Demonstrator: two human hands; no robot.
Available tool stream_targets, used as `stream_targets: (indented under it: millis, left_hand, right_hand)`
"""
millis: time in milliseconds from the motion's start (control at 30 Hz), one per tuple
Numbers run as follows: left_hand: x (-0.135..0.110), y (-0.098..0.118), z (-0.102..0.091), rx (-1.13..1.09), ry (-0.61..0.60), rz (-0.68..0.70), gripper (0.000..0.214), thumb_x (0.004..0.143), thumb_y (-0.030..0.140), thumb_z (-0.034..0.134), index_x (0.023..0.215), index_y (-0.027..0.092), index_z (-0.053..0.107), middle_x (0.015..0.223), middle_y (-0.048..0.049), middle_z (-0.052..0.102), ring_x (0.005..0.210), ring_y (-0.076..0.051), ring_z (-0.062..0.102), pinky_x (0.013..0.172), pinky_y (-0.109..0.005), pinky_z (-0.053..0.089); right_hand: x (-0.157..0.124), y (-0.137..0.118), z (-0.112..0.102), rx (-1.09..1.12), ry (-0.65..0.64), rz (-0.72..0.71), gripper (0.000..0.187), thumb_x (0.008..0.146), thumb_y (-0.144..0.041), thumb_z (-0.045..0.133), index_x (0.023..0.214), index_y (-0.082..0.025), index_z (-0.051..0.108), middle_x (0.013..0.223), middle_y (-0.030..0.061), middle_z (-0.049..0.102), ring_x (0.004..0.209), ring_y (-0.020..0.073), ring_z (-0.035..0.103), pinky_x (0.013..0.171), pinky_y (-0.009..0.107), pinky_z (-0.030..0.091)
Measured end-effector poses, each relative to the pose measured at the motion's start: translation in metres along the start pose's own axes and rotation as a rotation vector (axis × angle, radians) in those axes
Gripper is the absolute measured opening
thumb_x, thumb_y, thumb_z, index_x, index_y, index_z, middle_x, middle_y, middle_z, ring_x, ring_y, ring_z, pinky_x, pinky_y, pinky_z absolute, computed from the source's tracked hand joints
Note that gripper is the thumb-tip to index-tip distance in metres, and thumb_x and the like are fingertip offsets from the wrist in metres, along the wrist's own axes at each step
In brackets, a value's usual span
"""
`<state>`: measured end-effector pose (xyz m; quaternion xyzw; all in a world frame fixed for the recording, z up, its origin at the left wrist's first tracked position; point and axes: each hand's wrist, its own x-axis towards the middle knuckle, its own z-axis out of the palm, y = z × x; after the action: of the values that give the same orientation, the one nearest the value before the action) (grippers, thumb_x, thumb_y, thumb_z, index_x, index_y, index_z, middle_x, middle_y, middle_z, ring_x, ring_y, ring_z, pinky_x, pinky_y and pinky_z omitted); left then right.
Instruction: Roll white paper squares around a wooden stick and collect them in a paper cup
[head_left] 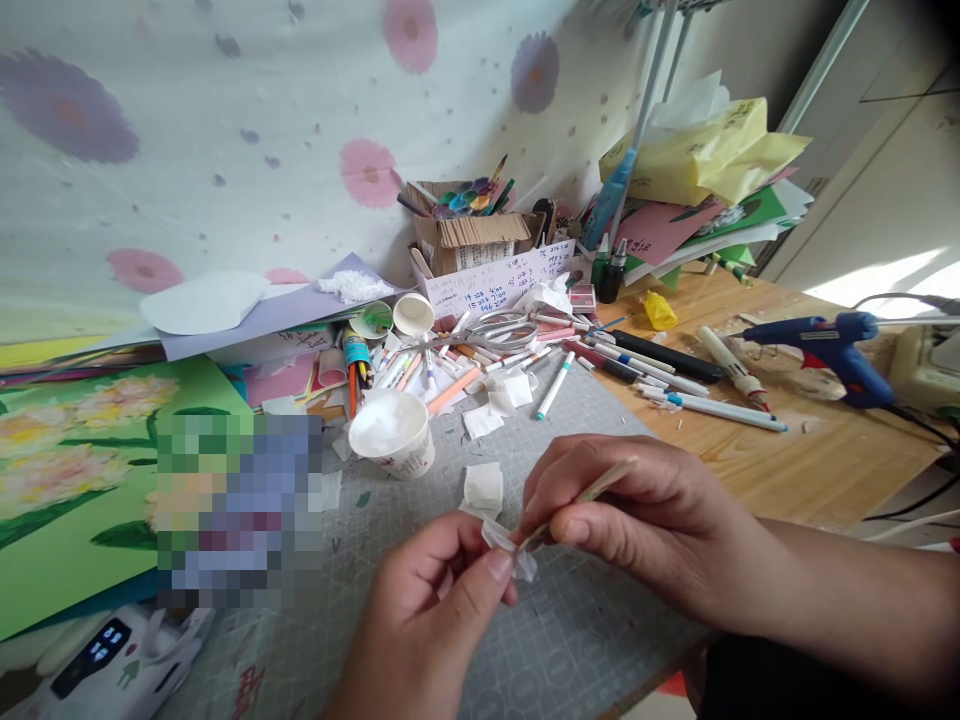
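Observation:
Between the thumb and fingers of my left hand is a small piece of white tissue paper, pinched at its edge. My right hand grips a thin wooden stick, its lower end touching the tissue. Both hands meet above the grey cutting mat. Just beyond them lies a small square of white tissue, with more pieces farther back. A paper cup with white, fluffy-looking contents stands to the left of these.
Markers and scissors clutter the back of the mat. On the wooden table at right lies a blue glue gun. A cardboard box stands behind. Green painted paper and a white device with a display are at left.

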<state>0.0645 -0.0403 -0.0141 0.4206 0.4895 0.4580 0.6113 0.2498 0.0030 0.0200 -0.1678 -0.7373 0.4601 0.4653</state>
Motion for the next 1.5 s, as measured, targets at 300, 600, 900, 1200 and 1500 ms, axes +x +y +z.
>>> stream_targets:
  millis: [300, 600, 900, 1200, 1500]
  left_hand:
    - [0.0001, 0.0029, 0.0026, -0.014, -0.053, 0.056, 0.016, 0.08, 0.031, 0.068, 0.069, 0.022, 0.073, 0.063, 0.0019, 0.067, 0.064, -0.014, 0.055, 0.063, -0.021, 0.043]
    - [0.0001, 0.0014, -0.0014, -0.036, -0.036, -0.012, 0.01, 0.072, 0.031, 0.075, 0.074, 0.022, 0.074, 0.064, 0.0026, 0.067, 0.064, -0.013, 0.055, 0.063, -0.021, 0.043]
    - [0.0019, 0.003, 0.0025, -0.076, 0.008, -0.054, 0.007, 0.073, 0.019, 0.068, 0.073, 0.021, 0.075, 0.063, 0.0011, 0.07, 0.064, -0.014, 0.06, 0.062, -0.022, 0.046]
    - [0.0012, 0.0052, 0.0035, -0.068, 0.008, -0.05, 0.006, 0.072, 0.017, 0.069, 0.07, 0.02, 0.074, 0.063, 0.0017, 0.07, 0.063, -0.013, 0.058, 0.062, -0.022, 0.045]
    - [0.0015, 0.0048, 0.0024, -0.03, -0.015, -0.057, 0.002, 0.071, 0.019, 0.072, 0.07, 0.02, 0.072, 0.063, 0.0021, 0.068, 0.063, -0.014, 0.057, 0.063, -0.022, 0.043]
  right_hand:
    - [-0.0017, 0.0033, -0.0007, 0.167, 0.068, 0.137, 0.012, 0.094, -0.017, 0.055, 0.085, -0.014, 0.062, 0.079, 0.004, 0.065, 0.073, 0.0111, 0.065, 0.066, 0.023, 0.057]
    - [-0.0007, 0.0007, 0.0001, 0.035, 0.037, 0.002, 0.01, 0.092, -0.011, 0.056, 0.083, -0.011, 0.062, 0.083, 0.009, 0.067, 0.081, 0.0166, 0.066, 0.07, 0.029, 0.055]
    - [0.0007, -0.0011, -0.0001, -0.061, 0.013, -0.006, 0.009, 0.091, -0.009, 0.057, 0.09, -0.005, 0.065, 0.082, 0.013, 0.067, 0.078, 0.0175, 0.066, 0.069, 0.029, 0.054]
    - [-0.0007, -0.0005, 0.0008, -0.042, 0.028, -0.007, 0.012, 0.095, -0.018, 0.054, 0.088, -0.014, 0.063, 0.083, 0.0078, 0.068, 0.08, 0.0152, 0.067, 0.07, 0.028, 0.056]
    - [-0.0008, -0.0009, -0.0005, -0.069, 0.022, 0.016, 0.013, 0.094, -0.019, 0.055, 0.088, -0.013, 0.064, 0.084, 0.0097, 0.068, 0.079, 0.0167, 0.067, 0.069, 0.029, 0.055]
